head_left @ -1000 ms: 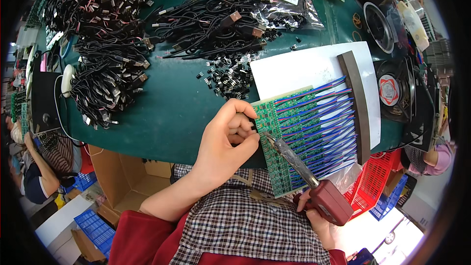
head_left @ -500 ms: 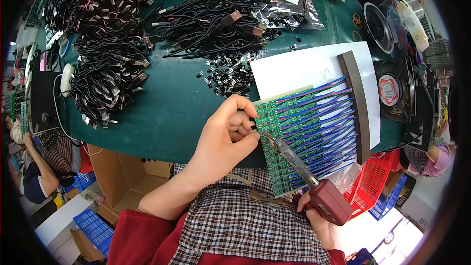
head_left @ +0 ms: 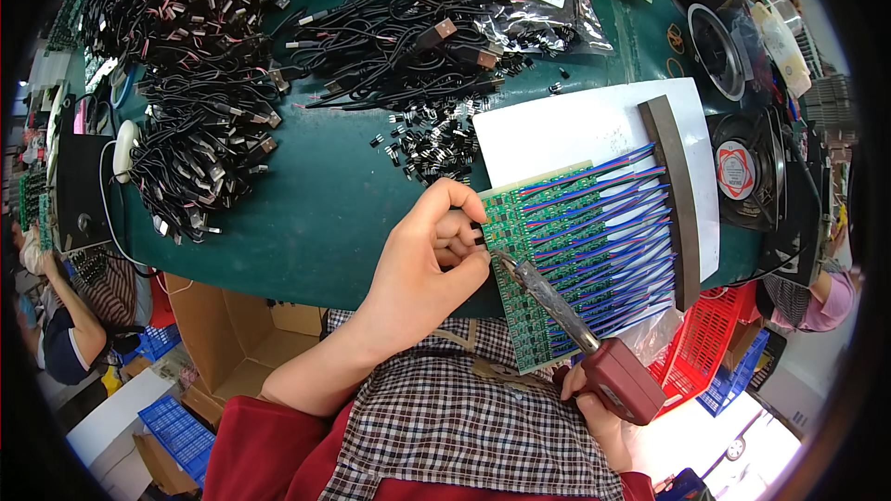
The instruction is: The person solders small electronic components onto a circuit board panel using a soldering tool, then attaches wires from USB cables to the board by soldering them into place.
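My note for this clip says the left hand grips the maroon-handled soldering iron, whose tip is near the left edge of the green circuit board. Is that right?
Not quite: the head view shows the right hand gripping the maroon-handled soldering iron, not the left hand. Its tip is indeed near the left edge of the green circuit board.

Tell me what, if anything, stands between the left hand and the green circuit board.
Only a small black part, at the left edge of the green circuit board, by the curled fingers of the left hand. Nothing else visible is in between.
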A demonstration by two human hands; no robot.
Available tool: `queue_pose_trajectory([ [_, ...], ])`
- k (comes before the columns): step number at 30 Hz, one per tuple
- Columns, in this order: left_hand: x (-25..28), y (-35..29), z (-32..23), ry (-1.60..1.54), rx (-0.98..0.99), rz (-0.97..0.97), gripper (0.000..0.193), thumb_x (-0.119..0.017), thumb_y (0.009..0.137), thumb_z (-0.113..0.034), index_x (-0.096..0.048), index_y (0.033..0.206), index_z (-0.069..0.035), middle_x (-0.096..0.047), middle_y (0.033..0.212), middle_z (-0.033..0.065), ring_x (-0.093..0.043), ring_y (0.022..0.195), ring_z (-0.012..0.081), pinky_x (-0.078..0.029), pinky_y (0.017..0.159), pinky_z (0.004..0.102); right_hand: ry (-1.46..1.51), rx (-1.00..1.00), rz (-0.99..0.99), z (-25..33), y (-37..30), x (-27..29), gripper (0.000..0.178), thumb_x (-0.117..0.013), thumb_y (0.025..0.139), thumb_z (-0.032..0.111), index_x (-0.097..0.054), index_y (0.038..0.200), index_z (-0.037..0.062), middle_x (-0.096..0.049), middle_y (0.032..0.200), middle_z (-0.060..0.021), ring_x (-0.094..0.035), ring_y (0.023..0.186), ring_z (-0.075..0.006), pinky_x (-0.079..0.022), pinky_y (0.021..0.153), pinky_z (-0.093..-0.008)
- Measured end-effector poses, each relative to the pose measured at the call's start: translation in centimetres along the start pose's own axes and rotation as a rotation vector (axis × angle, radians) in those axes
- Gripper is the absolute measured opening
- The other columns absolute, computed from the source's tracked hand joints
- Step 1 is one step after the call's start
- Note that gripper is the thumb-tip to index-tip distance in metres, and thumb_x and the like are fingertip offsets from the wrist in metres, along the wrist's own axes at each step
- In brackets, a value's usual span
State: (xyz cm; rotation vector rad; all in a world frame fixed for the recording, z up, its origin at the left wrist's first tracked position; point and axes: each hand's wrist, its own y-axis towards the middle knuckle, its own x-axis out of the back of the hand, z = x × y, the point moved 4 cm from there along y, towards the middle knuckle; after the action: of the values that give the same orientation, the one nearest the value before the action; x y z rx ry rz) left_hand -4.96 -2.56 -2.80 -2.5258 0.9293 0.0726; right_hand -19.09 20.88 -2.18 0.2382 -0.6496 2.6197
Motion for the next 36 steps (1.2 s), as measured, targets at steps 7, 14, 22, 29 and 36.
queue_pose_trajectory([
  [7, 0.0, 0.0, 0.0, 0.012, -0.019, 0.009, 0.027, -0.052, 0.079, 0.011, -0.041, 0.097, -0.005, -0.055, 0.079, -0.0012, -0.052, 0.074, 0.0027, -0.042, 0.066, 0.0180, -0.027, 0.085, -0.030, -1.3, -1.0, 0.4, 0.021, -0.068, 0.053, 0.005, -0.061, 0.073, 0.0028, -0.059, 0.064, -0.0041, -0.058, 0.055, -0.0177, -0.046, 0.055, -0.0271],
  [14, 0.0, -0.1, 0.1, 0.039, -0.017, 0.001, 0.027, -0.053, 0.079, 0.011, -0.042, 0.098, -0.005, -0.056, 0.081, -0.0011, -0.052, 0.075, 0.0028, -0.043, 0.066, 0.0180, -0.163, 0.155, 0.047, 0.5, -0.1, 0.5, 0.021, -0.070, 0.054, 0.008, -0.060, 0.072, 0.0045, -0.060, 0.065, -0.0021, -0.059, 0.056, -0.0168, -0.047, 0.055, -0.0259],
  [22, 0.0, 0.0, 0.1, 0.036, -0.018, -0.001, 0.028, -0.053, 0.078, 0.011, -0.042, 0.098, -0.005, -0.056, 0.081, -0.0014, -0.052, 0.074, 0.0027, -0.043, 0.066, 0.0179, -0.201, 0.144, 0.035, -4.2, -2.2, 1.3, 0.040, -0.070, 0.058, 0.006, -0.059, 0.096, 0.0011, -0.060, 0.064, -0.0037, -0.062, 0.058, -0.0196, -0.049, 0.058, -0.0279],
  [29, 0.0, -0.1, 0.1, 0.044, -0.026, -0.017, 0.027, -0.053, 0.078, 0.011, -0.042, 0.098, -0.005, -0.053, 0.078, -0.0018, -0.051, 0.073, 0.0024, -0.042, 0.065, 0.0173, 0.255, 0.080, 0.005, -0.6, -0.9, 0.6, 0.047, -0.075, 0.066, 0.014, -0.054, 0.102, -0.0066, -0.063, 0.076, -0.0112, -0.060, 0.057, -0.0164, -0.048, 0.055, -0.0267],
  [36, 0.3, -0.6, -0.9, 0.157, -0.055, -0.011, 0.026, -0.055, 0.081, 0.007, -0.043, 0.102, -0.004, -0.054, 0.079, -0.0009, -0.052, 0.074, 0.0041, -0.042, 0.067, 0.0187, 0.466, 0.062, -0.037, 1.1, -0.9, 0.2, 0.053, -0.075, 0.074, 0.028, -0.050, 0.108, -0.0044, -0.059, 0.097, -0.0136, -0.059, 0.067, -0.0178, -0.049, 0.058, -0.0268],
])
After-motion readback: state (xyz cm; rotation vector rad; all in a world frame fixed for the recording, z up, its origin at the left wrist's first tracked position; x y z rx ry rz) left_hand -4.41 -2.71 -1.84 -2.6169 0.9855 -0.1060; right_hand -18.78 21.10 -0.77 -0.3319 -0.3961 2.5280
